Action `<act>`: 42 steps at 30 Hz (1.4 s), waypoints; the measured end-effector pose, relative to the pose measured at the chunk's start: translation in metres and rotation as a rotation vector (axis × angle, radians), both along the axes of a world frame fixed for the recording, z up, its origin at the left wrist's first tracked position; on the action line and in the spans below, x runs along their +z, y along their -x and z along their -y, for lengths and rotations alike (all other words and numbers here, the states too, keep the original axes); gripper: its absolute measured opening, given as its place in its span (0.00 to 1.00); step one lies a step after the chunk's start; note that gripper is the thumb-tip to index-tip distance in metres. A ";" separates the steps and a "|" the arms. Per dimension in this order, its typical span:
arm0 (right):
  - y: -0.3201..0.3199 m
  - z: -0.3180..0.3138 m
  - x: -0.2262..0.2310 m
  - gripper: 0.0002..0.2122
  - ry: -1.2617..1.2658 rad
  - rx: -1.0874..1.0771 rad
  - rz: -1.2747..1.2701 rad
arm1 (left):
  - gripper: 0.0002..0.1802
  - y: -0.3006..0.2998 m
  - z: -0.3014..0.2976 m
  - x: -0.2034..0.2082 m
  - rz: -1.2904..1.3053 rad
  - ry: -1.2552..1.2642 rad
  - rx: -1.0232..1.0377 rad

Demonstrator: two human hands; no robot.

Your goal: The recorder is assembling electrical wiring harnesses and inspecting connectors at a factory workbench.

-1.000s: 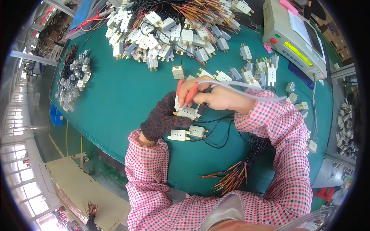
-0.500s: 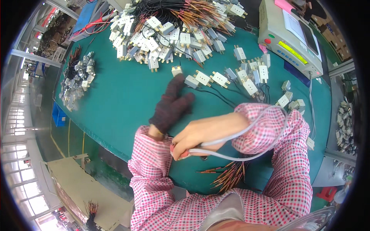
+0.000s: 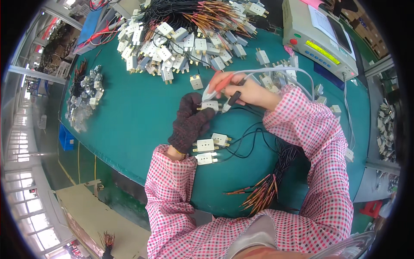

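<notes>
Left hand (image 3: 192, 120): gloved in dark knit, pinches a white rectangular pronged block (image 3: 211, 105) mid-way across the green bench (image 3: 138, 108).
Right hand (image 3: 248, 91): bare, grips a red-handled clip (image 3: 224, 83) and a small black clip (image 3: 234, 98) close to the block.
Near side: 3 similar white blocks (image 3: 205, 145) lie beside thin black leads (image 3: 283, 159).
Far side: heaped white and grey blocks (image 3: 177, 47); a beige boxy meter (image 3: 317, 41) stands right.
</notes>
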State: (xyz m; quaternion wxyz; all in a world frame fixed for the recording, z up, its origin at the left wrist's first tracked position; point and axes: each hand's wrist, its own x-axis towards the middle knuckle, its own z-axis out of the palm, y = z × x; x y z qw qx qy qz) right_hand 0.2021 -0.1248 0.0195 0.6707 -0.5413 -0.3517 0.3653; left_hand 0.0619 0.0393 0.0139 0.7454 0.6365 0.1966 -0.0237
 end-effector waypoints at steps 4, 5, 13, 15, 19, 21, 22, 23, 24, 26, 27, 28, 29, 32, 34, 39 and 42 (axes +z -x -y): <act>-0.001 0.000 0.000 0.13 -0.033 0.054 -0.028 | 0.23 0.001 -0.006 0.005 0.052 0.140 -0.161; -0.001 0.001 0.000 0.13 -0.042 0.058 -0.052 | 0.25 0.001 -0.007 0.004 0.028 0.151 -0.196; -0.001 0.002 0.009 0.12 0.024 0.142 0.040 | 0.25 0.002 -0.007 -0.004 0.132 0.144 -0.202; -0.002 0.001 0.011 0.12 0.047 0.133 0.054 | 0.25 0.002 -0.007 -0.004 0.155 0.157 -0.200; -0.003 0.002 0.015 0.12 0.098 0.135 0.108 | 0.26 0.002 -0.007 -0.003 0.119 0.142 -0.198; -0.002 0.003 0.016 0.11 0.132 0.134 0.097 | 0.26 0.003 -0.007 -0.003 0.116 0.158 -0.203; 0.002 0.003 0.015 0.11 0.099 0.110 0.137 | 0.26 0.003 -0.007 -0.003 0.117 0.150 -0.201; 0.005 0.002 0.014 0.10 0.025 0.103 0.172 | 0.26 0.003 -0.008 -0.003 0.112 0.133 -0.218; 0.007 0.000 0.012 0.10 0.066 0.088 0.179 | 0.26 0.003 -0.009 -0.003 0.121 0.140 -0.197; 0.013 -0.004 0.008 0.09 -0.023 0.098 0.098 | 0.28 0.004 -0.012 -0.001 0.073 0.243 -0.280; 0.015 -0.005 0.006 0.09 -0.035 0.089 0.094 | 0.29 0.004 -0.014 0.000 0.066 0.259 -0.287; 0.016 -0.004 0.004 0.09 -0.038 0.082 0.043 | 0.29 0.005 -0.014 0.000 0.097 0.211 -0.297; 0.016 -0.004 0.002 0.08 -0.034 0.071 -0.007 | 0.29 0.005 -0.014 0.000 0.129 0.159 -0.306; 0.017 -0.003 -0.001 0.07 -0.078 0.069 -0.087 | 0.28 0.007 -0.016 -0.003 0.139 0.205 -0.303; 0.017 -0.002 0.000 0.07 -0.099 0.071 -0.091 | 0.28 0.006 -0.018 -0.008 0.178 0.214 -0.343; 0.045 -0.005 0.008 0.09 -0.344 0.216 0.068 | 0.28 -0.004 -0.022 -0.016 0.269 0.284 -0.352; 0.079 -0.003 0.019 0.09 -0.255 0.498 0.281 | 0.33 -0.014 -0.007 -0.011 0.132 0.482 -0.104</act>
